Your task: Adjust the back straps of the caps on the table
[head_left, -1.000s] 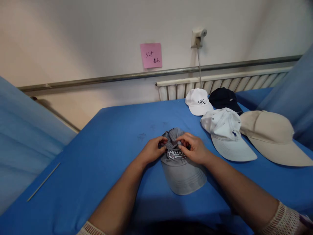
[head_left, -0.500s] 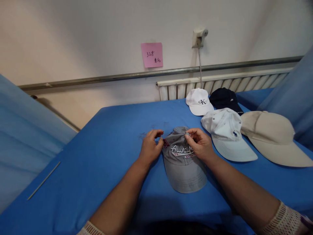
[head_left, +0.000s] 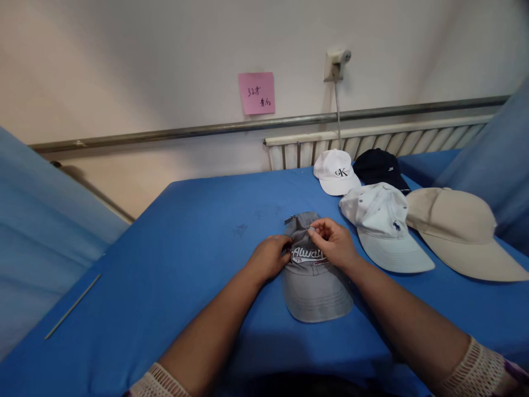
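Observation:
A grey baseball cap (head_left: pixel 316 292) lies on the blue-covered table, its brim toward me and white "Always" lettering on the front. My right hand (head_left: pixel 333 242) pinches the top of its crown between thumb and fingers. At the cap's left side, my left hand (head_left: pixel 270 256) is closed with thumb and fingertips on the fabric, hiding the patch there. The crown is creased and partly sunken, and its back strap pokes out behind.
To the right sit a white cap (head_left: pixel 330 165), a black cap (head_left: pixel 378 165), a pale cap with a small horse logo (head_left: pixel 382 220) and a beige wide-brimmed cap (head_left: pixel 463 220). A thin stick (head_left: pixel 72 306) lies at the left edge of the blue table cover (head_left: pixel 165 248). Curtains hang at both sides.
My left hand has moved right and closed onto the cap's left side. The cap has shifted slightly right and away from me. My right hand keeps its pinch on the crown.

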Tool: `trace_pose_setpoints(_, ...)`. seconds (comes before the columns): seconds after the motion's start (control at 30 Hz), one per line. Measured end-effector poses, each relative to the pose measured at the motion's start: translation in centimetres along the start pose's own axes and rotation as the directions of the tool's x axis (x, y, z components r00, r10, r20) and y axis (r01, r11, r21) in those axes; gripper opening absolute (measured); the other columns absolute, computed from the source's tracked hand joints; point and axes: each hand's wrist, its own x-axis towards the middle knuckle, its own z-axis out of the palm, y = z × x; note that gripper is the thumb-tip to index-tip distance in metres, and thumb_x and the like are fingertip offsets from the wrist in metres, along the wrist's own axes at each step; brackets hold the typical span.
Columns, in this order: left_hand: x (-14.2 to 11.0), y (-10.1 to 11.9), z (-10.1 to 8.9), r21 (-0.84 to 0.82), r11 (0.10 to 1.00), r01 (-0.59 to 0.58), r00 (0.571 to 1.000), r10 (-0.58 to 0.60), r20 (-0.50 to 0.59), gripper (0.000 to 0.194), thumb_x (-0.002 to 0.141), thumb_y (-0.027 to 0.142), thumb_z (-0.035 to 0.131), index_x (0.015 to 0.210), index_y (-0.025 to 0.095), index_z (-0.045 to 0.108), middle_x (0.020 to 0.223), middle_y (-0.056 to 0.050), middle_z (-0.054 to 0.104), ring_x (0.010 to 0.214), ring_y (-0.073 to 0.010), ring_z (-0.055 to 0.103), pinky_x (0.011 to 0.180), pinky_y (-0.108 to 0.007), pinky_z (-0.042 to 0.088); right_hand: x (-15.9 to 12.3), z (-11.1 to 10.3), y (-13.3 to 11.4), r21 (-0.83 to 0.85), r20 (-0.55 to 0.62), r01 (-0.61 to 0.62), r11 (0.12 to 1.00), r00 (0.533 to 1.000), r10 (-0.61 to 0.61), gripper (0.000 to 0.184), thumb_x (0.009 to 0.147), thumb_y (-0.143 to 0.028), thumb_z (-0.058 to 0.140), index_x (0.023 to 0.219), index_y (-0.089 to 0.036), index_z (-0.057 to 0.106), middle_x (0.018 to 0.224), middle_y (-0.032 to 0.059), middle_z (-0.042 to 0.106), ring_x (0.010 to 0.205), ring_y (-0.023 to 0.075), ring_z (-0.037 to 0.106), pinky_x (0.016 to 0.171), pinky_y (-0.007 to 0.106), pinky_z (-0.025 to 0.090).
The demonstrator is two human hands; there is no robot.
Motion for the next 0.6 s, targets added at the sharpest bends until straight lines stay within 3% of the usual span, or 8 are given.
trace_pose_setpoints(0.23, -0.1, 0.4, 0.2, -0.047, 0.997, 0.053, 0.998, -0.054, -0.018, 0.015, 0.078, 0.015, 0.054, 0.085, 0.022, 0.066, 0.077, -0.002, 0.068, 0.068, -0.0169, 0.060, 0.063, -0.025, 0.041, 0.0, 0.0, 0.4, 0.000, -0.006, 0.041, 0.999, 0.999, -0.041, 0.021, 0.080, -0.037, 0.065, 0.090, -0.019, 0.064, 0.065, -0.0018, 0.059, 0.054, 0.0119, 0.053, 0.053, 0.025, 0.043)
trace_pose_setpoints(0.33, -0.3, 0.1, 0.2, -0.067, 0.997, 0.048, 0.998, -0.050, -0.034, 0.017, 0.080, 0.015, 0.053, 0.089, 0.021, 0.066, 0.081, -0.003, 0.068, 0.073, -0.0176, 0.061, 0.066, -0.026, 0.043, 0.0, 0.0, 0.6, 0.022, -0.016, 0.037, 0.999, 0.999, -0.037, 0.022, 0.080, -0.038, 0.065, 0.090, -0.019, 0.064, 0.065, -0.0016, 0.058, 0.054, 0.0117, 0.052, 0.053, 0.025, 0.043)
trace_pose_setpoints(0.5, 0.1, -0.4, 0.7, -0.136, 0.991, 0.011, 0.982, -0.037, -0.187, 0.032, 0.079, 0.019, 0.061, 0.110, 0.021, 0.061, 0.102, -0.006, 0.067, 0.091, -0.0205, 0.061, 0.081, -0.032, 0.047, 0.0, 0.0, 0.4, 0.053, -0.016, 0.024, 0.998, 1.000, -0.024, 0.022, 0.080, -0.038, 0.065, 0.090, -0.018, 0.063, 0.065, -0.0018, 0.058, 0.053, 0.0113, 0.051, 0.051, 0.024, 0.041)
trace_pose_setpoints(0.6, 0.7, -0.3, 1.2, -0.078, 0.997, 0.017, 0.987, -0.029, -0.158, 0.028, 0.078, 0.017, 0.062, 0.105, 0.020, 0.062, 0.098, -0.006, 0.067, 0.090, -0.0209, 0.060, 0.080, -0.032, 0.046, -0.2, 0.1, 0.1, 0.047, 0.004, 0.037, 0.998, 0.999, -0.037, 0.020, 0.080, -0.036, 0.065, 0.090, -0.018, 0.063, 0.064, -0.0028, 0.057, 0.053, 0.0110, 0.051, 0.051, 0.024, 0.041)
